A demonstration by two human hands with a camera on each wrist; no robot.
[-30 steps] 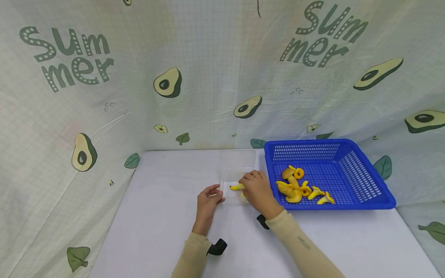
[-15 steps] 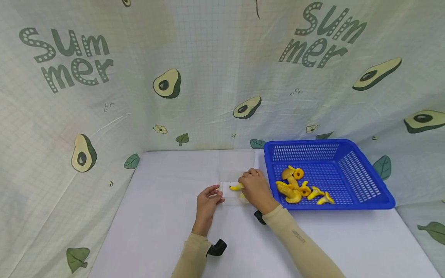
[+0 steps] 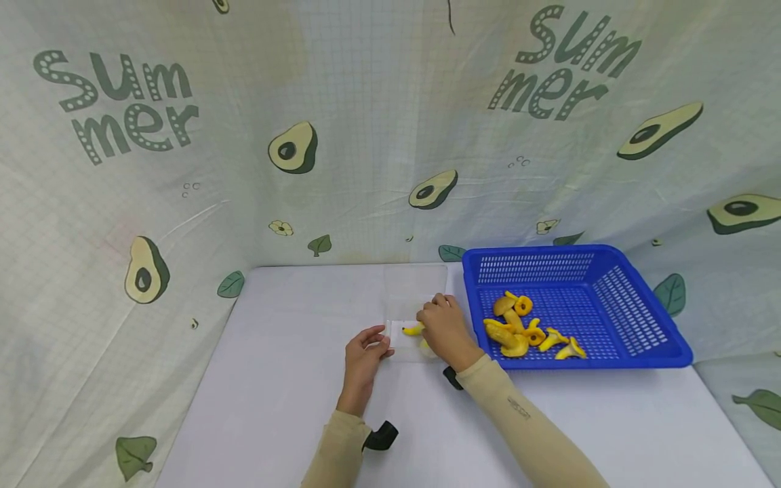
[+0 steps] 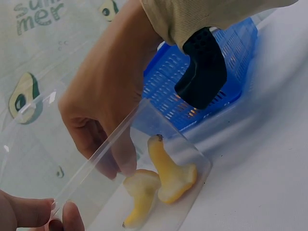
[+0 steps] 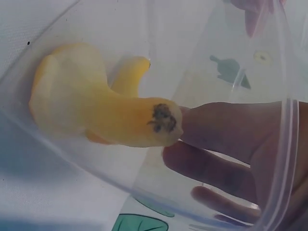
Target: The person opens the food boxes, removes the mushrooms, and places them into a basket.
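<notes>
A clear plastic clamshell box (image 3: 399, 354) sits on the white table, its lid (image 3: 416, 279) laid back toward the wall. My left hand (image 3: 364, 362) pinches the box's left edge between thumb and fingers. My right hand (image 3: 447, 329) reaches down into the box, thumb and fingertips pinching at the cap of a yellow chanterelle mushroom (image 4: 140, 204). A second chanterelle (image 4: 171, 175) leans against it in the box's corner, stem up. Seen from the right wrist, that second chanterelle (image 5: 96, 106) hides part of the first and of the right fingertips.
To the right stands a blue perforated basket (image 3: 641, 298); its left part holds several more yellow mushrooms (image 3: 515, 332). A printed cloth wall (image 3: 360, 203) rises behind the table. Dark wrist cameras (image 3: 381, 435) stick out from both sleeves.
My right hand and forearm have shifted slightly left, the fingers staying over the mushroom in the box. The left hand keeps its hold on the edge.
</notes>
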